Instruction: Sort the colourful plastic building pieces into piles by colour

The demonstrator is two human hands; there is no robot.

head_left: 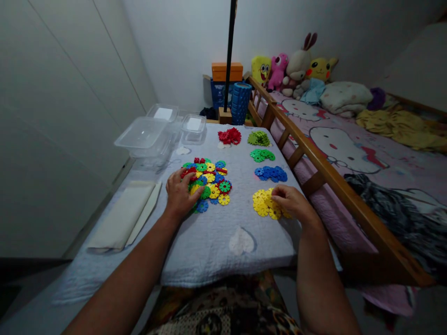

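- From my distant place, I see three clear plastic containers at the far left of the table (209, 246): a large container (141, 132) with a wide, rounded rim, a container (171, 112) behind it, and a smaller container (199, 135) to the right.
- The last two show a white rectangle each; I cannot tell if it lies inside or on top.
- The mixed pile (211, 178) is at the middle of the table. Its pieces are flat, round discs with notched edges, like small flowers, in red, yellow, blue and green, lying over one another.
- To the right of it, discs lie by colour: the yellow pile (261, 204) nearest to me, then the blue pile (272, 174), the green pile (261, 155) and the lime pile (259, 138); the red pile (229, 136) is left of the lime one.
- My left hand (179, 193) rests on the left side of the mixed pile, fingers spread wide.
- My right hand (292, 202) is at the yellow pile, fingers brought narrow together; I cannot tell if a disc is between them.
- The pieces look like smooth plastic; the tablecloth is soft, wrinkled fabric with pale hearts.
- A folded beige cloth (122, 216) lies at the left.
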